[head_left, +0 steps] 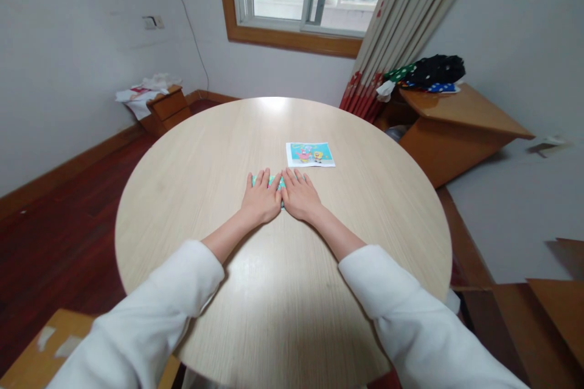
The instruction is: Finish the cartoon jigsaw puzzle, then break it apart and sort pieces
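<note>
Both my hands lie flat, side by side, near the middle of the round table. Under my left hand is a small green and blue patterned card or puzzle, mostly covered; its kind cannot be made out. My right hand rests against the left one at the thumbs, palm down with fingers stretched, at the right edge of that piece. Just beyond my right fingertips lies a printed cartoon picture sheet with a pink and a yellow figure on a blue ground.
A wooden cabinet with a pile of dark and spotted cloth stands beyond the table on the right, beside a long curtain. Small drawers with white cloth sit at the far left. A cardboard box is at the lower left.
</note>
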`<state>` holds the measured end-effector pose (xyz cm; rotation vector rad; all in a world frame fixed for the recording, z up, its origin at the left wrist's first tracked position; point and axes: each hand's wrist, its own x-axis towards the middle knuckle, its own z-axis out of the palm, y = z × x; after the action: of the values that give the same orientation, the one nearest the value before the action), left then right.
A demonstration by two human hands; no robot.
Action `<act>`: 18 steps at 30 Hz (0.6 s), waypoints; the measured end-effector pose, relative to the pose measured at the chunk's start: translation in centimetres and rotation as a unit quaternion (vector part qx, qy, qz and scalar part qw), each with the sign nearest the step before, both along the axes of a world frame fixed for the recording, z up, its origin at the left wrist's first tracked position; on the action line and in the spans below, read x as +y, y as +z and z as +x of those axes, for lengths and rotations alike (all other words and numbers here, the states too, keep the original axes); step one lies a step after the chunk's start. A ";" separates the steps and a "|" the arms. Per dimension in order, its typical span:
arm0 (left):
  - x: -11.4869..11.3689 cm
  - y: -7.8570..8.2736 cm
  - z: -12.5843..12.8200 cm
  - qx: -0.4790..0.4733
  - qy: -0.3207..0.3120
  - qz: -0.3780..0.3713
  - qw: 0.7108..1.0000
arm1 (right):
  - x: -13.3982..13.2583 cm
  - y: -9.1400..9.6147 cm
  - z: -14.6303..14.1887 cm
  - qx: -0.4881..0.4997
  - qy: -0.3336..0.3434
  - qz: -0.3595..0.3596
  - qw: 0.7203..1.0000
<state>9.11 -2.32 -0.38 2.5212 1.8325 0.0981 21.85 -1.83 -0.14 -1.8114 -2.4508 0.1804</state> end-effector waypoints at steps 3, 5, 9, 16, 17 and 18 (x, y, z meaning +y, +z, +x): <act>0.7 0.1 0.1 0.005 0.003 0.003 1.000 | 0.6 -0.1 0.1 0.000 -0.004 0.004 1.000; 1.1 0.1 0.2 0.008 0.004 0.003 1.000 | 1.0 -0.1 0.1 0.000 -0.006 0.005 1.000; 1.8 0.2 0.2 0.008 0.006 -0.001 1.000 | 1.8 -0.2 0.2 0.001 -0.006 0.003 1.000; 3.2 0.3 0.3 0.003 0.006 -0.007 1.000 | 3.3 -0.1 0.2 0.002 -0.008 0.001 1.000; 3.4 0.3 0.3 0.005 0.006 -0.008 1.000 | 3.5 -0.1 0.2 0.002 -0.009 0.001 1.000; 3.6 0.2 0.4 0.006 0.006 -0.009 1.000 | 3.7 -0.1 0.2 0.000 -0.009 0.002 1.000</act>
<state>9.47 1.27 -0.14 2.5056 1.8447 0.0658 22.09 1.84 -0.26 -1.8307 -2.4313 0.1743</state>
